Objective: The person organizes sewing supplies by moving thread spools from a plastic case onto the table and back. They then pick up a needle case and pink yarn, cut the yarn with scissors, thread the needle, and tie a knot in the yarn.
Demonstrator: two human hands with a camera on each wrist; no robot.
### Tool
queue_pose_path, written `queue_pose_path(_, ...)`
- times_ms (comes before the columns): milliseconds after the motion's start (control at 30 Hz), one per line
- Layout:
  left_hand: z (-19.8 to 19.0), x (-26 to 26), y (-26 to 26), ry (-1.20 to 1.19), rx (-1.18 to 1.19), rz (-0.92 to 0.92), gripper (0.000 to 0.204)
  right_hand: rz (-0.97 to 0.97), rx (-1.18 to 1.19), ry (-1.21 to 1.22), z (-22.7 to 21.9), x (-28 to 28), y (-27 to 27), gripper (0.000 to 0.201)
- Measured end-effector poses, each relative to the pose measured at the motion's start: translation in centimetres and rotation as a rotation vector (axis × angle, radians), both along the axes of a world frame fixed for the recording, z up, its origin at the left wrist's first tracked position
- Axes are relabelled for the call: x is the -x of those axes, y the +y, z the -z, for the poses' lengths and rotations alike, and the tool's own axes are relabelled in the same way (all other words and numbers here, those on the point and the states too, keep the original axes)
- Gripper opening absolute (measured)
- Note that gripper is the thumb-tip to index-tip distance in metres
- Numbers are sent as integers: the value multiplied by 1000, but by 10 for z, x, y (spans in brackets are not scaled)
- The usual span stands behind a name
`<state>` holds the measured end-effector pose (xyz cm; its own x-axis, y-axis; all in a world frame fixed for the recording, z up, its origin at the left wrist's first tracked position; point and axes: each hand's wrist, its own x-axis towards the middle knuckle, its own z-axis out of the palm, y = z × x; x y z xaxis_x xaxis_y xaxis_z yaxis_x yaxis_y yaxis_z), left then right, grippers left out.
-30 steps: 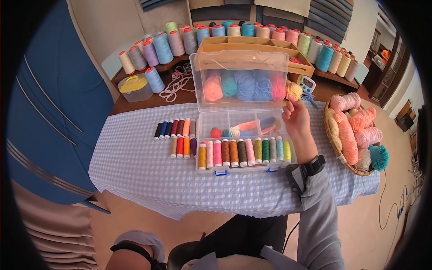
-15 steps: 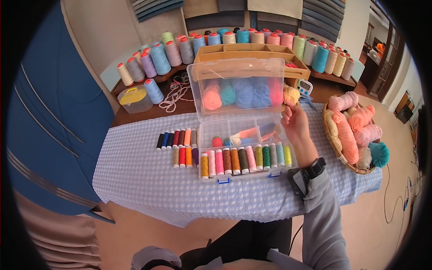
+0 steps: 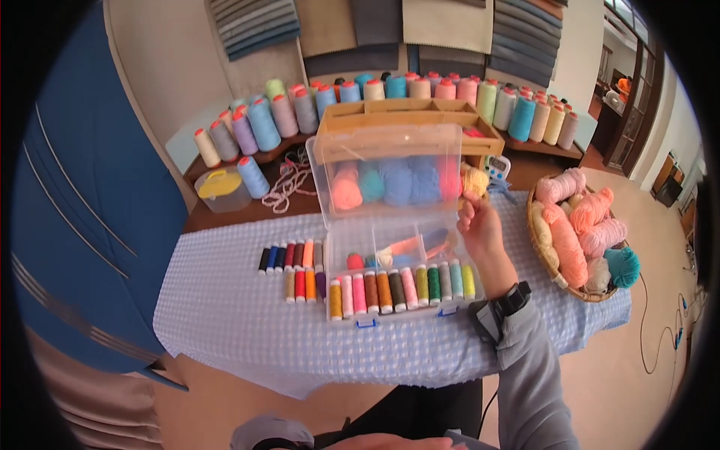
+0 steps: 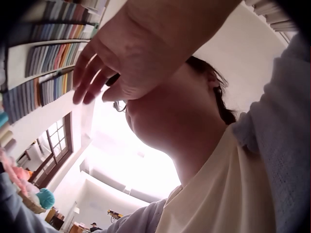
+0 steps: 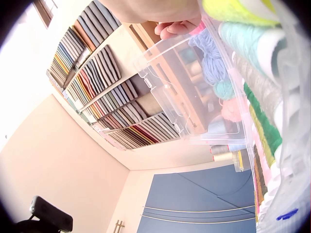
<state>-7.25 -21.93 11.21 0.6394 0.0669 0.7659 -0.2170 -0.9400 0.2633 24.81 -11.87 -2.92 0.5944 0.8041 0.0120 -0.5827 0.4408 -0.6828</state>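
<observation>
My right hand [image 3: 484, 236] is at the right side of a clear plastic box [image 3: 394, 318], its fingers loosely bent close to the edge of the raised lid [image 3: 397, 139]. In the right wrist view, the fingertips [image 5: 177, 29] overlap the lid's side, and nothing shows in their grasp. A row of colourful thread spools [image 3: 385, 292] fills the front of the box; small yarn pieces [image 3: 405, 245] lie in compartments behind. Just beneath the chin in the left wrist view hangs my left hand [image 4: 131, 53], fingers relaxed and holding nothing.
More spools [image 3: 300, 286] lie left of the box on a checked cloth [image 3: 247, 330]. A wicker basket of yarn [image 3: 541, 251] stands at right. Behind are a wooden organizer [image 3: 405, 109], large thread cones [image 3: 264, 126], a yellow-lidded tub [image 3: 223, 191] and yarn balls [image 3: 409, 182] seen through the lid.
The head view has tilted up, so the table sits lower in it. The left arm has shifted at the bottom edge. My right hand stays beside the lid.
</observation>
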Motion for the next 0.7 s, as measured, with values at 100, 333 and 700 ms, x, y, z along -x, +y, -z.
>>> queue_pose_path(100,7,-4,24,220,70,184,38,-18,-2,2,4,-4,2,19)
queue_pose_path(333,53,-51,169,234,1124,93,22,0,20,-12,0,-1,1,18)
queue_pose_path(700,115,-59,222,62,1539,461,34,-55,181,-218,-30,17,-20,21)
